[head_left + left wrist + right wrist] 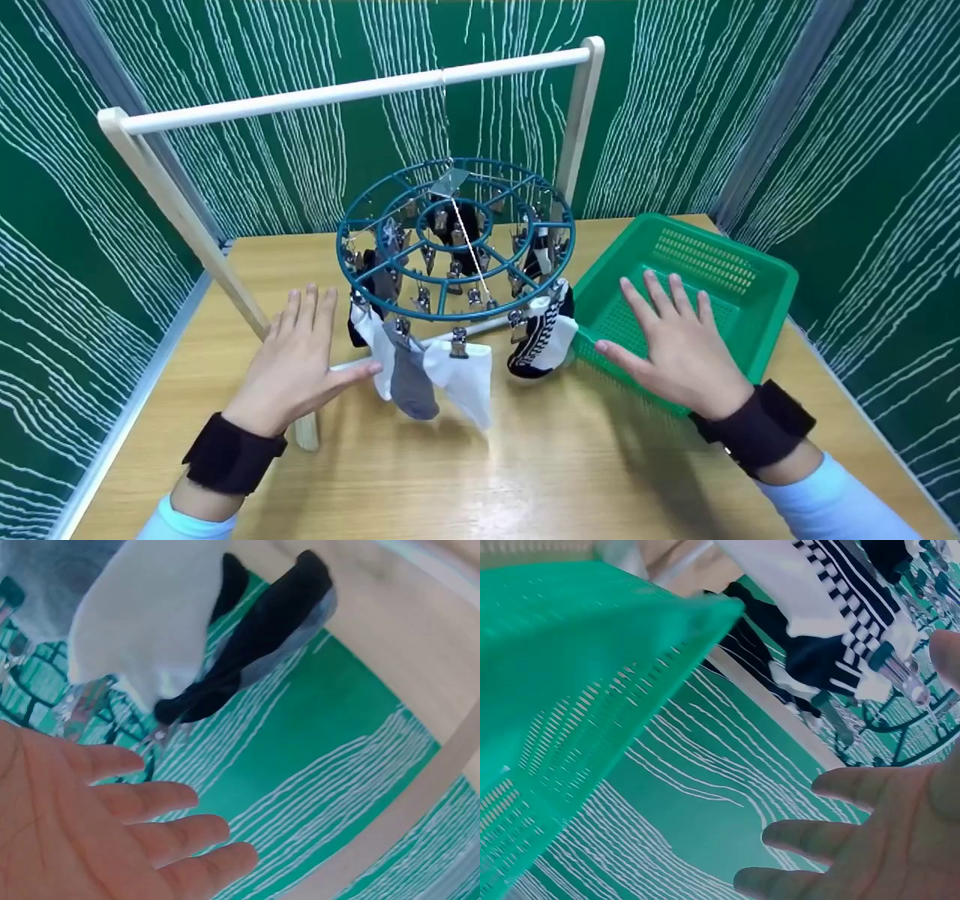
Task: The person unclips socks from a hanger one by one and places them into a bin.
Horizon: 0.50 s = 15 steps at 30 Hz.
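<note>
A round blue-green clip hanger [442,313] hangs by a chain from a wooden rack. Socks are clipped round it: a white sock [469,382] at the front, a grey sock [412,382] beside it, a black-and-white checked sock [536,345] at the right, and several dark ones behind. My left hand [292,367] is spread, palm down, left of the hanger; its thumb tip appears close to the white and grey socks, and contact cannot be told. With fingers splayed, my right hand [682,352] is held above a green basket [780,300]. Neither hand holds anything.
The rack's white bar [360,90] runs across above the hanger, on wooden posts [195,225] at each side. A wooden table [525,480] lies beneath. Green walls [675,97] with white lines enclose the back and sides.
</note>
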Available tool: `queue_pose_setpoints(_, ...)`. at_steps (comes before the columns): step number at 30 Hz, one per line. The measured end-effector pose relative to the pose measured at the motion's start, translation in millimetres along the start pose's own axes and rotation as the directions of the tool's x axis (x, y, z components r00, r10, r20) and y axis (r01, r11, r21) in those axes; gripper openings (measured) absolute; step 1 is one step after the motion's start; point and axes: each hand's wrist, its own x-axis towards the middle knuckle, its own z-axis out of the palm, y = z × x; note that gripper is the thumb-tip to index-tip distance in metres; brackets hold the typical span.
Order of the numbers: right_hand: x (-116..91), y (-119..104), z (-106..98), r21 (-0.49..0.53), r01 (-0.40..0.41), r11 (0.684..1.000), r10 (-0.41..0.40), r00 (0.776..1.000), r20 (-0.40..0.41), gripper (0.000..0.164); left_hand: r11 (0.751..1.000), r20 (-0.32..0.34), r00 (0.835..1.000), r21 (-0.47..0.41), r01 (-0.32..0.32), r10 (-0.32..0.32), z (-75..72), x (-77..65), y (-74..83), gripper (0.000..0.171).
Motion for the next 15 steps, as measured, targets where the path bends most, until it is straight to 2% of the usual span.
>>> queue_pose_setpoints(5, 5, -9, -14, 0.000, 0.044, 0.999, -0.044, 0.998, -0.050, 0.096, 0.999, -0.104, 0.993, -0.003, -0.046, 0.046, -16.6, -1.2, 10.5, 0.119)
queue_pose_setpoints(9, 10, -19, -25, 0.010, 0.069, 0.998, -0.068, 0.995, -0.079, 0.098, 0.995, -0.196, 0.976, 0.019, -0.096, 0.098, -28.6, -0.5, 19.7, 0.120)
queue_pose_setpoints(12, 14, -26, -32, 0.021, 0.109, 0.994, -0.106, 0.987, -0.120, 0.095, 0.987, -0.275, 0.948, 0.039, -0.154, 0.159, -33.0, 1.6, 26.3, 0.121)
queue_pose_setpoints(15, 18, -33, -36, 0.027, 0.179, 0.983, -0.171, 0.968, -0.185, 0.090, 0.971, -0.349, 0.906, 0.052, -0.235, 0.238, -36.1, 5.1, 35.5, 0.121)
